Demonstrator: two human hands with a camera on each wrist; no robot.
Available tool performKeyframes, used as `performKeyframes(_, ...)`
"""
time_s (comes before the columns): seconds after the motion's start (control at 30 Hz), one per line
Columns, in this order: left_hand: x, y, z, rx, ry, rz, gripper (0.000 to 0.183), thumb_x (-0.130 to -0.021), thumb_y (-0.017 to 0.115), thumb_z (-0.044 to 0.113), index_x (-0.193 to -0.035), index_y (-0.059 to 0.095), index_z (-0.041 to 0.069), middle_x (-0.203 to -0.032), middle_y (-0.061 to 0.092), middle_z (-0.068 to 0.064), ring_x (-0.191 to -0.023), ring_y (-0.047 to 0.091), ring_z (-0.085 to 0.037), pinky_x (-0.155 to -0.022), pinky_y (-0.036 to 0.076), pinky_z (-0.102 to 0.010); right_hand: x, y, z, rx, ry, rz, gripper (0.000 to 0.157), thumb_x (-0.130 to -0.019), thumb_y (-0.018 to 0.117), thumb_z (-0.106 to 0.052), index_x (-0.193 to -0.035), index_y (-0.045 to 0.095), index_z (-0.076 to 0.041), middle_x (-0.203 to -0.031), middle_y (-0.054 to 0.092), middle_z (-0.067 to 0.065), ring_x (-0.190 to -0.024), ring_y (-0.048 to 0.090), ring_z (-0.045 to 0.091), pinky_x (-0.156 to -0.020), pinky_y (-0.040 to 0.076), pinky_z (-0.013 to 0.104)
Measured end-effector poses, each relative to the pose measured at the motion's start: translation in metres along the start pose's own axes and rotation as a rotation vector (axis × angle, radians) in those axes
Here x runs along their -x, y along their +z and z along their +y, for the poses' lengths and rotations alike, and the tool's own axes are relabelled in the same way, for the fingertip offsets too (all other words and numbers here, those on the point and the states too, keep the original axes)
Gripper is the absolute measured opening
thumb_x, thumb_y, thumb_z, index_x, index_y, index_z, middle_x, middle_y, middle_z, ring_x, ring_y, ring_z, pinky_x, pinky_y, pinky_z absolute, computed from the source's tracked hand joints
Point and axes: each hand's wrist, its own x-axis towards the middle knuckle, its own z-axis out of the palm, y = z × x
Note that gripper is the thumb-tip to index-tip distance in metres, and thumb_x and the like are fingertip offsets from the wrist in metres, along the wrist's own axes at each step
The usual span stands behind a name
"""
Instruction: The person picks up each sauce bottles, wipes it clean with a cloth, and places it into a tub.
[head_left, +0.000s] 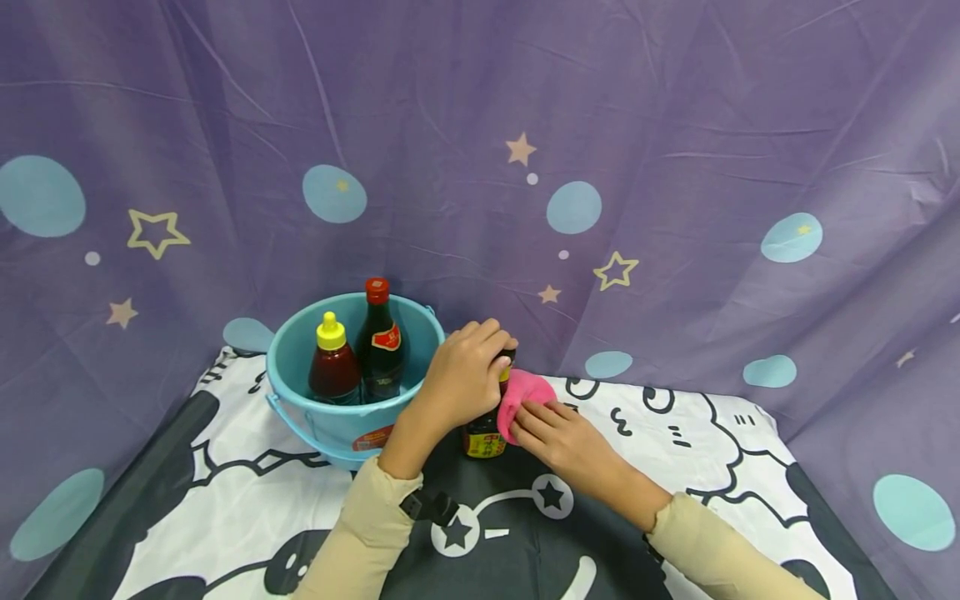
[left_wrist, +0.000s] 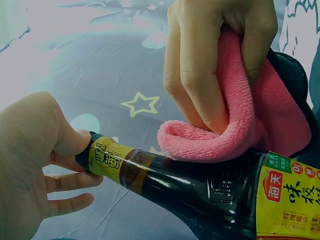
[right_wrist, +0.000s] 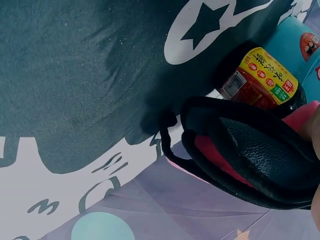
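A dark soy sauce bottle [head_left: 484, 443] with a yellow label stands upright on the table beside the bucket. My left hand [head_left: 461, 375] pinches it at the capped top, thumb on one side and fingers on the other, as the left wrist view shows. In my right hand [head_left: 558, 435] is a folded pink cloth [left_wrist: 240, 125], gripped between the fingers and lying against the bottle's shoulder. The right wrist view shows the cloth's dark side and black edging, with the lower label of the soy sauce bottle [right_wrist: 265, 75] behind it.
Left of the soy sauce bottle stands a light blue bucket [head_left: 283, 367]. It holds a yellow-capped sauce bottle [head_left: 333, 371] and a red-capped dark bottle [head_left: 381, 354]. A black-and-white cartoon cloth [head_left: 637, 450] covers the table; a purple curtain [head_left: 465, 108] hangs behind.
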Motion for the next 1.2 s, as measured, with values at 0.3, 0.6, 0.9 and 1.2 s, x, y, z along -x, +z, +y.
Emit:
performKeyframes(0.3, 0.000, 0.000, 0.001, 0.002, -0.011, -0.011, 0.013, -0.094, 0.067, 0.010, -0.106, 0.071, 0.009, -0.095, 0.063, -0.003, -0.086, 0.060, -0.022, -0.079, 0.055, -0.036, 0.004, -0.002, -0.001, -0.032, -0.010, -0.058, 0.029, -0.090, 0.065, -0.004, -0.117, 0.071, -0.012, -0.121, 0.073, 0.005, -0.109, 0.071, 0.023, -0.091, 0.058, 0.040)
performKeyframes(0.6, 0.001, 0.001, 0.002, 0.002, -0.013, -0.007, 0.013, -0.094, 0.067, 0.009, -0.106, 0.071, 0.010, -0.095, 0.063, -0.003, -0.085, 0.060, -0.022, -0.079, 0.055, -0.036, 0.014, 0.008, -0.006, -0.062, -0.052, -0.087, 0.026, -0.083, 0.070, -0.007, -0.109, 0.073, -0.013, -0.109, 0.074, 0.000, -0.100, 0.070, 0.018, -0.088, 0.057, 0.036)
performKeyframes(0.9, 0.001, 0.000, 0.002, -0.005, -0.007, -0.005, 0.014, -0.094, 0.067, 0.009, -0.107, 0.071, 0.010, -0.096, 0.064, -0.003, -0.086, 0.061, -0.022, -0.081, 0.055, -0.036, 0.015, 0.013, -0.015, -0.059, -0.078, -0.176, 0.030, -0.078, 0.082, -0.013, -0.106, 0.074, -0.017, -0.106, 0.074, -0.005, -0.096, 0.067, 0.012, -0.083, 0.055, 0.028)
performKeyframes(1.2, 0.001, 0.000, 0.002, -0.023, 0.001, 0.012, 0.011, -0.094, 0.066, 0.010, -0.105, 0.070, 0.010, -0.095, 0.063, -0.003, -0.086, 0.060, -0.023, -0.077, 0.053, -0.038, 0.014, 0.017, -0.018, -0.086, -0.076, -0.211, 0.022, -0.081, 0.080, -0.012, -0.102, 0.076, -0.019, -0.101, 0.075, -0.008, -0.093, 0.066, 0.010, -0.079, 0.052, 0.027)
